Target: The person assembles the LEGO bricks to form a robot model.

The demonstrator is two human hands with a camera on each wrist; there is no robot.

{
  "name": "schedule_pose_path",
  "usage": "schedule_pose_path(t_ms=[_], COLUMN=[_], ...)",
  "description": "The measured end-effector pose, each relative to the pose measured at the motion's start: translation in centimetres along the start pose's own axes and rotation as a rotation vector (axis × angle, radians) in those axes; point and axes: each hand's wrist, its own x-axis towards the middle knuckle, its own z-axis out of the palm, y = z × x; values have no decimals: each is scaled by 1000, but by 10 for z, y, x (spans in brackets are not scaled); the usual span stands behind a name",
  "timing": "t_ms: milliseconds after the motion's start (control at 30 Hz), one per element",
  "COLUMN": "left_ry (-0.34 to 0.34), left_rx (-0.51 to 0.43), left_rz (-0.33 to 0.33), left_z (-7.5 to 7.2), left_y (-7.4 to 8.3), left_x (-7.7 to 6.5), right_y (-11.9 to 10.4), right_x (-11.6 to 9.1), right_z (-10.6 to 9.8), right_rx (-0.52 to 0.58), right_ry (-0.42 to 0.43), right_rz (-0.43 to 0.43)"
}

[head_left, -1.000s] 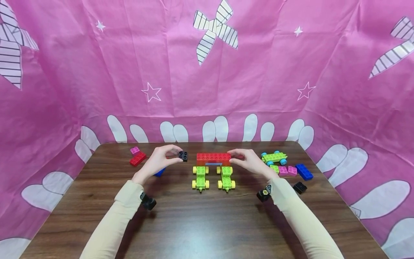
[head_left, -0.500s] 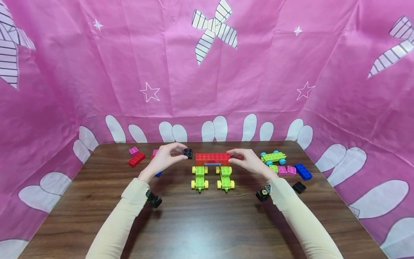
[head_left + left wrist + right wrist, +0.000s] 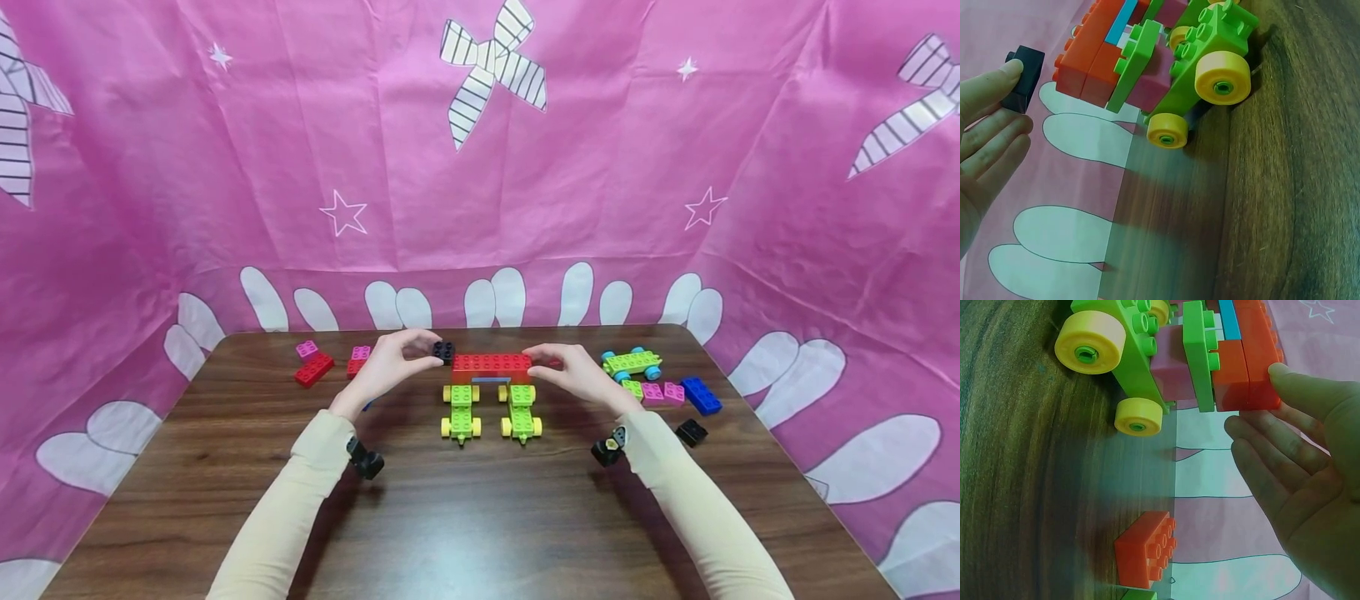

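In the head view my left hand [image 3: 390, 367] pinches a small black toy brick [image 3: 444, 352] between thumb and fingers. The brick is just above and left of a long red brick layer [image 3: 491, 363]. My right hand [image 3: 573, 371] grips the right end of that red layer, thumb on the near side in the right wrist view. Below the red layer are a thin blue piece [image 3: 1121, 22], a green brick [image 3: 1136, 65] and a pink brick [image 3: 1152, 75]. They stand on two lime-green wheeled bases [image 3: 461, 417] with yellow wheels [image 3: 1222, 77].
At right lie a lime base with blue wheels [image 3: 632, 364], a lime brick [image 3: 633, 388], pink bricks [image 3: 652, 392], a blue brick [image 3: 701, 395] and a black brick [image 3: 692, 432]. Pink [image 3: 307, 349] and red bricks [image 3: 314, 369] lie at left; a blue one is mostly hidden by my left arm.
My left hand has moved right and slightly up with the black brick, bringing it to the red layer's left end. My right hand has kept its hold there.
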Motion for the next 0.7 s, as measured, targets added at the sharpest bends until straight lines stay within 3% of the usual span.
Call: schedule_pose_path(t_ms=[233, 333, 600, 700], left_ry=[-26, -26, -28, -22], left_rx=[-1, 1, -7, -3], left_rz=[6, 8, -2, -1], left_z=[-3, -2, 1, 5], left_y=[31, 33, 27, 12], left_x=[-8, -9, -8, -4], right_y=[0, 0, 3, 3], right_x=[-1, -2, -1, 0], right_z=[-1, -1, 0, 0], right_rx=[5, 15, 21, 11], right_ry=[1, 2, -1, 0], right_rz=[-10, -14, -4, 7])
